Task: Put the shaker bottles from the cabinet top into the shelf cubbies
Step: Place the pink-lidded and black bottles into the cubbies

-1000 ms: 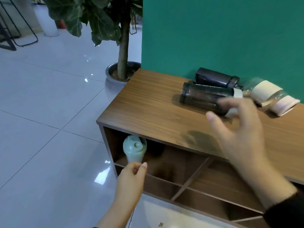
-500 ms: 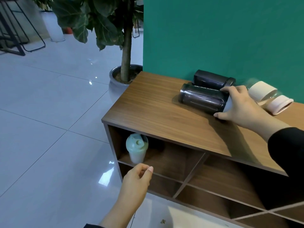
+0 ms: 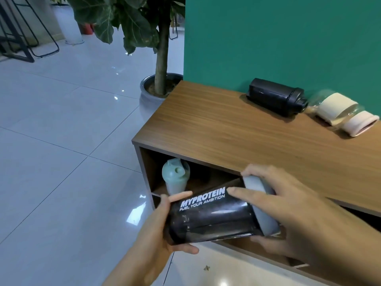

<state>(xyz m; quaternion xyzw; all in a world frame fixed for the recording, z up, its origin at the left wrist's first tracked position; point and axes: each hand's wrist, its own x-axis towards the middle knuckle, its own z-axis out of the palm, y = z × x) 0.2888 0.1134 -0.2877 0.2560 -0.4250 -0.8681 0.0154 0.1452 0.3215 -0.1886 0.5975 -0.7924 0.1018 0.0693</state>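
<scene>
A dark translucent plastic shaker bottle with white "MYPROTEIN" lettering and a grey lid (image 3: 214, 217) lies on its side in both hands, in front of the open face of the brown wood-grain cabinet (image 3: 237, 131), below its worktop edge. The left hand (image 3: 158, 232) cups the base end, its grip wrapped round the bottle; the right hand (image 3: 288, 211) is closed over the lid end, fingers spread along the body. Inside the cabinet's upper-left cubby stands a pale green plastic shaker bottle (image 3: 175, 178), upright. On the worktop of the cabinet, against the green wall (image 3: 288, 38), remain a black cylindrical shaker bottle (image 3: 274, 99), a clear bottle with a cream sleeve (image 3: 334, 107) and a pink-sleeved bottle (image 3: 358, 124), all lying down. Step in hand: carrying the second bottle toward a cubby. The next move probably calls for turning it upright or sliding it in beside the green one or into a neighbouring cubby.
</scene>
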